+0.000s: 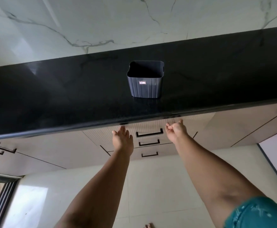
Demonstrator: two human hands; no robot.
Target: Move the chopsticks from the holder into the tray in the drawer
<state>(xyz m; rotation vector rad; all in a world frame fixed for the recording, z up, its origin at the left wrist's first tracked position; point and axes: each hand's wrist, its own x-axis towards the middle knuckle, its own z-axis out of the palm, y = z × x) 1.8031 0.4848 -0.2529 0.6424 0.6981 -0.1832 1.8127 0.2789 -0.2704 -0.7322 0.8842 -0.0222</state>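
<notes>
Two bare hands at top drawer front (pixel 151 129), under black stone surface (pixel 52 99). Left hand (pixel 122 139) flat, fingers spread, empty. Right hand (pixel 175 129) loosely curled, empty. Dark ribbed plastic holder (pixel 145 86) upright on surface; chopsticks not visible.

Soft daylight, glossy countertop (pixel 68 89) glare, wide-angle bowing.

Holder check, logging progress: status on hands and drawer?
Left hand open, right hand loosely curled, both empty at the drawer front. Drawer shut. Holder on counter, no chopsticks visible. Nothing in the way.
</notes>
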